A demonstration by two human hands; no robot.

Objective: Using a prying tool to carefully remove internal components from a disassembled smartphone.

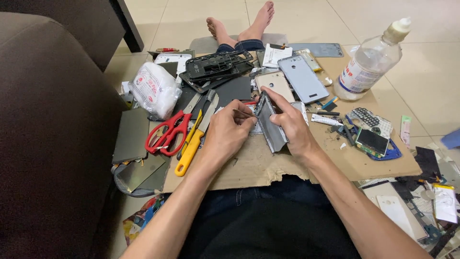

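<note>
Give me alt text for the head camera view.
A seated person's left hand pokes a thin tool into a grey phone frame held upright by the right hand, over cardboard littered with phone parts and red scissors.

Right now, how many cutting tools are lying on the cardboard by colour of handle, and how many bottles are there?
Red-handled scissors: 1
Yellow-handled knives: 2, side by side, just left of the left hand
Clear plastic bottle: 1
Total: 4

The right hand holds a grey phone part; the left hand holds a thin tool to it.
</note>
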